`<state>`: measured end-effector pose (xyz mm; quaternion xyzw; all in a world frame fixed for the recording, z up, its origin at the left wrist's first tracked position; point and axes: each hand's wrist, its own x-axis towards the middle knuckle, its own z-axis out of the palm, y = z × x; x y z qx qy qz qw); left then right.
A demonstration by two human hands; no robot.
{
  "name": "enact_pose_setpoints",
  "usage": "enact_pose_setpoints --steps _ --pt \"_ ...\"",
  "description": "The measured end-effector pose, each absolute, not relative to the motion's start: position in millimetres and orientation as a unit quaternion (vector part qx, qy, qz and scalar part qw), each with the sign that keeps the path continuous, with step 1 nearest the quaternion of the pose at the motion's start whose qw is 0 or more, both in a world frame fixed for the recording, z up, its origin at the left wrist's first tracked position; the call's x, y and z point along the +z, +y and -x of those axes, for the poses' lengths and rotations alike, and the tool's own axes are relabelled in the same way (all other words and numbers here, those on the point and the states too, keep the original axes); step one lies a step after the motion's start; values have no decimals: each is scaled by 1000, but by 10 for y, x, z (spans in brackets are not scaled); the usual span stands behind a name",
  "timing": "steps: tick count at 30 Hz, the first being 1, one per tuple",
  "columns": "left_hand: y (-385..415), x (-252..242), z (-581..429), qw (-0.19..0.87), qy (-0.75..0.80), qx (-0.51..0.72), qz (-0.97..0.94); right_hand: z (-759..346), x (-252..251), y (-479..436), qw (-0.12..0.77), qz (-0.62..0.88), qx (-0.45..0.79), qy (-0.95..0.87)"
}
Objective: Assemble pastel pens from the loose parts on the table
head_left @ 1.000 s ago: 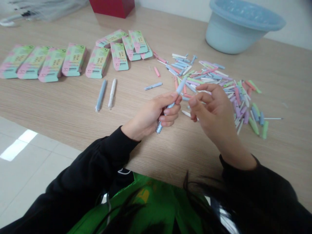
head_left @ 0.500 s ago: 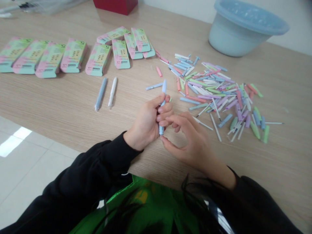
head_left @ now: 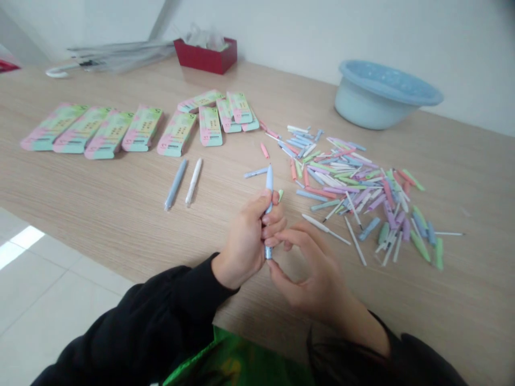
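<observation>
My left hand is closed round a light blue pen, held almost upright with its capped tip pointing away from me. My right hand is curled just beside it, thumb and fingers pinching at the pen's lower end. Both hands hover over the wooden table near its front edge. A loose heap of pastel pen parts lies to the right of my hands. Two finished pens, one blue and one white, lie side by side to the left.
Several pink and green pen boxes lie in a row at the left, with more in a fan behind. A pale blue basin stands upside down at the back right. A red box sits by the wall.
My right hand came away from the pile and down to the pen's lower end. The left hand turned the pen more upright. The view has tilted up.
</observation>
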<state>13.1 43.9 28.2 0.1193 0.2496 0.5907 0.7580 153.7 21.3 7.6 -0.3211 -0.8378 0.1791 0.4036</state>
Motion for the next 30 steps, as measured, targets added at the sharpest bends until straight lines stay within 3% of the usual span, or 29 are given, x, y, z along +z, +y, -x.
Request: enact_pose_setpoints --steps 15,21,25,30 --pt "361 202 -102 707 242 610 -262 -1631 39 179 347 290 224 -863" --pt "332 190 -58 718 229 536 -380 -1766 127 313 435 364 391 -724" --pt "317 190 -56 702 239 506 -439 -1781 307 503 452 309 514 -661" --pt "308 166 -56 695 250 465 -487 -1791 403 614 432 286 549 -656"
